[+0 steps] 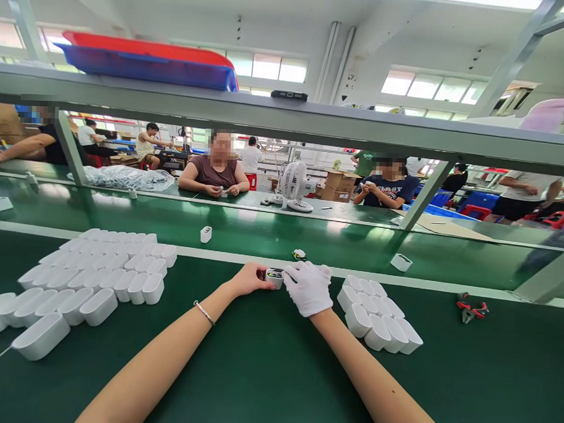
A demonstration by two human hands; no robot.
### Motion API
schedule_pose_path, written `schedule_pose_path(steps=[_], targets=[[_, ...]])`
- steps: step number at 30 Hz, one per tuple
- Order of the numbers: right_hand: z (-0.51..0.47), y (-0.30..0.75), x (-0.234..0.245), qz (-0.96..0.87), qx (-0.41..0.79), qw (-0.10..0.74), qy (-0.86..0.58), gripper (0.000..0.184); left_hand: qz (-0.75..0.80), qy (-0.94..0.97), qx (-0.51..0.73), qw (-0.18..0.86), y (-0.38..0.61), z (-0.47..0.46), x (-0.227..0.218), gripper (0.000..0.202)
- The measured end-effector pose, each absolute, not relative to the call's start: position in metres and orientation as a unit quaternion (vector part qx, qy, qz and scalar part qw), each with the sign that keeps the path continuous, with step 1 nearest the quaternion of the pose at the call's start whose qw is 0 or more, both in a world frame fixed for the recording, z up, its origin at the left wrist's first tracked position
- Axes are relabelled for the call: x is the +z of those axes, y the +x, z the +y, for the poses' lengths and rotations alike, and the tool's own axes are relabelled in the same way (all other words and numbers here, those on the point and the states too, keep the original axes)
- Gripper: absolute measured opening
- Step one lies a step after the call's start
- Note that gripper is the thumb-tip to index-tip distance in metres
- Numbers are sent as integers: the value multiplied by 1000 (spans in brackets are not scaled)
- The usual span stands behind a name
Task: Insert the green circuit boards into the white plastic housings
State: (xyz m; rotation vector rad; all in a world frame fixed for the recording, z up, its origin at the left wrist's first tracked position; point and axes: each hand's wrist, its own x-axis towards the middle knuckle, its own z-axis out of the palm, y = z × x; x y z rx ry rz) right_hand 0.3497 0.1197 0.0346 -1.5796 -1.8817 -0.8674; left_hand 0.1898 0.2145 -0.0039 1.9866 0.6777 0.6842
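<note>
Bare, with a bracelet at the wrist, my left hand grips the left end of a small white oval plastic housing. Green and dark electronic parts show in its open face. My right hand, in a white glove, closes its fingers at the right end of the same housing; its fingertips are partly hidden. Just beyond the glove lies a small white and yellow-green electronic part. Left of my hands stand rows of white oval shells, and a smaller group of white shells stands to the right.
Red-handled pliers lie at the right. Single white housings rest on the green belt ahead. An overhead shelf carries blue and red trays and a phone. A fan and co-workers are across the line.
</note>
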Motion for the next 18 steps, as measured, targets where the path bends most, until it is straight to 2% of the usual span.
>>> schedule_pose_path(steps=[18], targets=[[119,349,35,-704,-320,260,-578,26,275,800,279,455,190,214,-3,37]])
